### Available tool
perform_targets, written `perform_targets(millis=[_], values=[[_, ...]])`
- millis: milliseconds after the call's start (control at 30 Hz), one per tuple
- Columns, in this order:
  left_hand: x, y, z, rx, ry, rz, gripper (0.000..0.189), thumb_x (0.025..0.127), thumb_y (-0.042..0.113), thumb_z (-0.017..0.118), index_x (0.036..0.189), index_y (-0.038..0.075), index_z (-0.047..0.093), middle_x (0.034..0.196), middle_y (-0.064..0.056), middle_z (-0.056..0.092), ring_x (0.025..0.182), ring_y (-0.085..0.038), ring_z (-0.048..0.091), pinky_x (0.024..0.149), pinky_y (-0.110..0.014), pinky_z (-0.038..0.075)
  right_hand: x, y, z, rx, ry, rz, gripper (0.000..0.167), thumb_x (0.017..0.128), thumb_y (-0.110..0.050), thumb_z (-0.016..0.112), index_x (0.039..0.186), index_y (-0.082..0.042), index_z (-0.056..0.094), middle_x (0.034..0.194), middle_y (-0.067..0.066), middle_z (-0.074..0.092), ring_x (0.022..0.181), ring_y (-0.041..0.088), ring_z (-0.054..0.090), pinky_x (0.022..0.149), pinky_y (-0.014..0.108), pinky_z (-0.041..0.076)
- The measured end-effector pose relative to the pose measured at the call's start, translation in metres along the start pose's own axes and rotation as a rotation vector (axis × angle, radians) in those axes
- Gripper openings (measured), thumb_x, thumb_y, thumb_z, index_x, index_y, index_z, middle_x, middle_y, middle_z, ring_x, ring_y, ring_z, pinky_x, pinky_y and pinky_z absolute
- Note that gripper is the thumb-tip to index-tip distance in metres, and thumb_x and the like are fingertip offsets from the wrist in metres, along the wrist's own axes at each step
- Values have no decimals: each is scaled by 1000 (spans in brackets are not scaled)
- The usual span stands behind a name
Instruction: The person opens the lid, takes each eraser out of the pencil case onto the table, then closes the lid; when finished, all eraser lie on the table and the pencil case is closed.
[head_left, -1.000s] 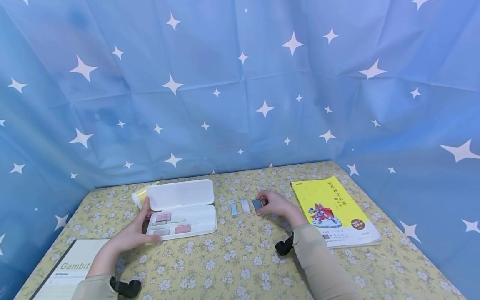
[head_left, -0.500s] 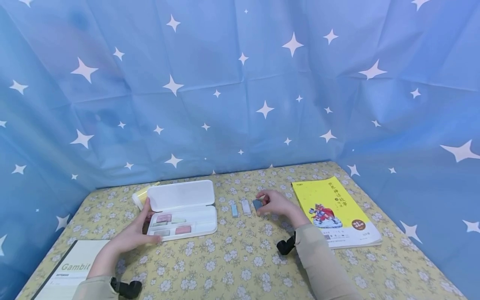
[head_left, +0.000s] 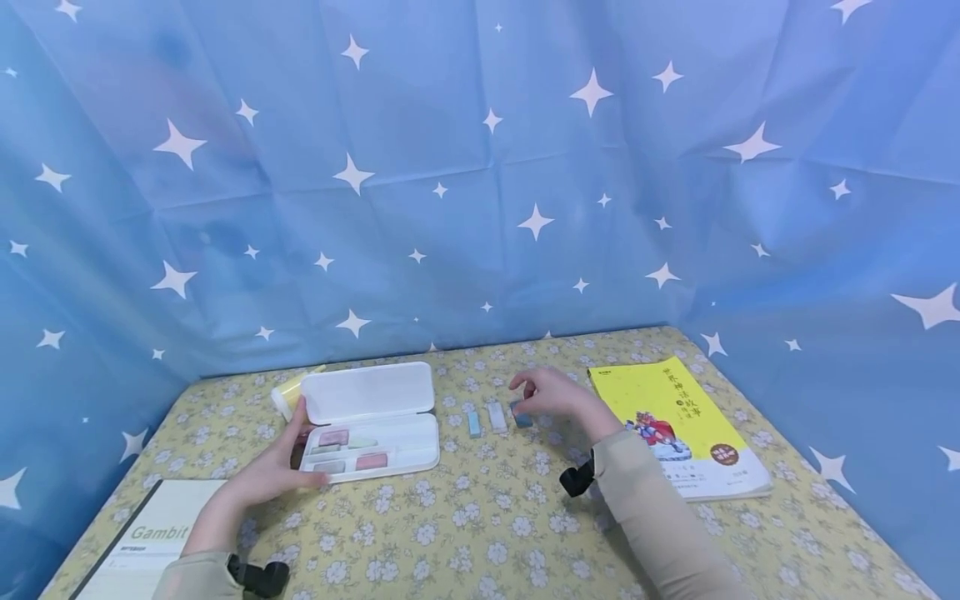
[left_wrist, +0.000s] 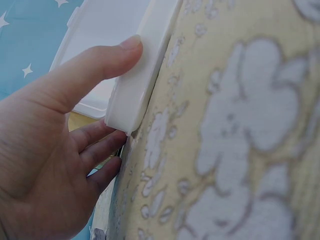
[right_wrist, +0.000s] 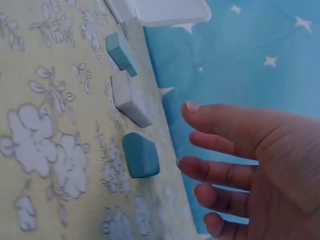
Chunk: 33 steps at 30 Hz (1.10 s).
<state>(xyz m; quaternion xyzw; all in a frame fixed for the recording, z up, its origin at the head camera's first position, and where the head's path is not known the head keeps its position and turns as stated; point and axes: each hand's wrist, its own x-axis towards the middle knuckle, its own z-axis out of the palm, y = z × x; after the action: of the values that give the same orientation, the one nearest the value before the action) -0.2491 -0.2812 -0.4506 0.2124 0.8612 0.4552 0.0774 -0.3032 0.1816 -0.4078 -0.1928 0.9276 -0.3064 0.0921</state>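
My left hand (head_left: pixel 264 477) holds the left end of an open white pencil case (head_left: pixel 369 393). In the left wrist view the thumb lies on its front wall and the fingers are at its end. Pink, greenish and grey eraser-like blocks lie in its tray. Right of the case, a light blue block (head_left: pixel 474 423), a white block (head_left: pixel 497 418) and a teal eraser-like block (head_left: pixel 522 417) stand in a row. My right hand (head_left: pixel 557 396) hovers just over the teal one; the right wrist view shows its loosely bent fingers apart from the block (right_wrist: pixel 142 157), holding nothing.
A yellow book (head_left: pixel 645 392) lies at the right, beyond the right forearm. At the front left is a Gambit notebook (head_left: pixel 142 533), partly under the left arm. A yellow-and-white cylindrical object (head_left: pixel 285 396) sits behind the case's left end. A starry blue curtain (head_left: pixel 450 275) backs the flowered tabletop.
My right hand has let go of the teal block and lifted slightly off it. That block stays beside the white one. The left hand keeps its hold on the case.
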Motion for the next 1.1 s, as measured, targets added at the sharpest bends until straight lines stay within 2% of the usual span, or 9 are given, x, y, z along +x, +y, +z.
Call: perform_targets(millis=[200,367,500,700,900,1100], values=[[0,1,0,18,3,-11,126,80,19,81,152,19,-23,138,-24,34,127,-40,36,97,-41,38,4,-15,-2,-57,-13,-44,37,90,-20,72,124,-9,64,86,0,59,70,18,55,64,36,44],[0,0,0,-3,1,-11,127,79,18,81,152,19,-23,136,-24,36,124,-38,38,93,-31,40,14,-32,1,-106,-62,-132,34,91,-21,70,123,-11,64,88,-3,60,72,16,56,65,37,45],[0,-3,1,-36,-8,-4,126,80,16,81,151,21,-23,139,-26,33,126,-41,37,91,-24,40,26,-44,11,-119,-108,-214,33,92,-21,68,123,-12,65,88,-6,61,75,13,57,66,35,46],[1,0,2,-44,-14,-1,126,80,15,81,151,18,-23,140,-29,32,125,-43,38,91,-26,41,45,-64,33,-45,-179,-306,31,92,-16,67,123,-11,65,88,-7,63,78,11,60,68,32,48],[1,0,0,-45,-14,5,126,80,12,80,151,16,-23,138,-29,32,122,-41,40,92,-30,41,66,-94,51,5,-254,-319,33,92,-10,67,125,-12,64,93,-7,63,87,10,61,71,28,49],[3,-5,0,-71,-16,-5,127,79,12,81,152,19,-23,140,-28,30,125,-42,38,90,-23,41,86,-117,65,15,-303,-353,37,91,-7,68,127,-12,63,97,-2,66,85,6,61,72,25,49]])
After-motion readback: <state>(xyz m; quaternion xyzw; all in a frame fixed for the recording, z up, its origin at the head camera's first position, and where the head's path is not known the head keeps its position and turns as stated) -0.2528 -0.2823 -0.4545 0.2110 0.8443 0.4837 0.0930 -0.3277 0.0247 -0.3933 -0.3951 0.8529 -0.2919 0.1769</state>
